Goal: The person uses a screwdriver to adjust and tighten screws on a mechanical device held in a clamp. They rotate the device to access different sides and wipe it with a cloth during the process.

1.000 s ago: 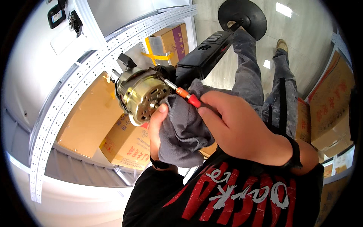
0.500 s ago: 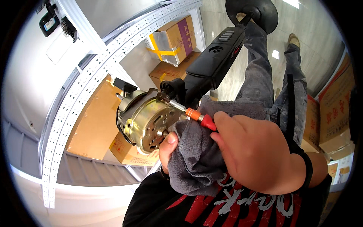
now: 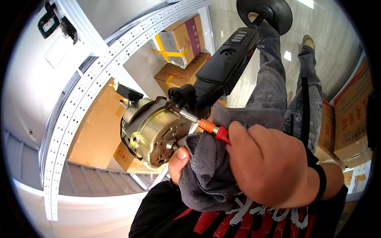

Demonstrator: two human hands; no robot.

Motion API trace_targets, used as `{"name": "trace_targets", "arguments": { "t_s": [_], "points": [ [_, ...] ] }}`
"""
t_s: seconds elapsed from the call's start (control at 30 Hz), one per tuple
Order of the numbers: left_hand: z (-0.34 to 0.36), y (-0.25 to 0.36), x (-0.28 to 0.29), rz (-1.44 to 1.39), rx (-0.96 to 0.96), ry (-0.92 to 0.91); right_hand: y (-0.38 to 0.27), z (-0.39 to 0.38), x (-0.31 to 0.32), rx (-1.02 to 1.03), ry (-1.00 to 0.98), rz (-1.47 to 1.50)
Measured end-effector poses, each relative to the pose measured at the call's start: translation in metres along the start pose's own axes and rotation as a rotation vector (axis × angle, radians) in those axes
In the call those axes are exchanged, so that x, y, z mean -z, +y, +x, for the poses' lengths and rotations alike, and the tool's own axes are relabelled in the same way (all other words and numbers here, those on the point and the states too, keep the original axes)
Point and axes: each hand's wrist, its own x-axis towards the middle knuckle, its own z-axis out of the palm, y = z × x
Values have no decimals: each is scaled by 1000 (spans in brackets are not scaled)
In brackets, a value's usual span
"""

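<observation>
A metal fan motor (image 3: 154, 129) with a vented, gold-toned housing sits at the top of a black fan stand (image 3: 223, 63). My right hand (image 3: 270, 166) is closed around the red and orange handle of a screwdriver (image 3: 208, 126). The screwdriver's silver shank reaches the motor's upper right side, by the black neck; the exact contact of its tip is too small to tell. My left hand (image 3: 178, 166) grips a bunched grey cloth (image 3: 206, 172), its thumb beside the motor's front shaft. The cloth covers the rest of its fingers.
Behind the motor runs a white perforated shelf frame (image 3: 104, 65) with cardboard boxes (image 3: 93, 127) on it. A taped box (image 3: 180, 41) stands farther up. More cartons (image 3: 353, 115) line the right side. Below the stand's round black base (image 3: 278, 16) is a tiled floor.
My right hand and the screwdriver handle have shifted slightly right and down. The screwdriver's tip stays near the motor's neck. The left thumb and cloth have moved only a little.
</observation>
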Motion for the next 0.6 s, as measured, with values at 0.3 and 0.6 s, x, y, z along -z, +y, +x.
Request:
{"name": "trace_targets", "arguments": {
  "t_s": [0.3,0.6],
  "points": [
    [4,0,2,-8,20,-27,0,0,9,103,53,-98],
    [10,4,7,2,23,-47,15,6,28,-90,-120,430]
  ]
}}
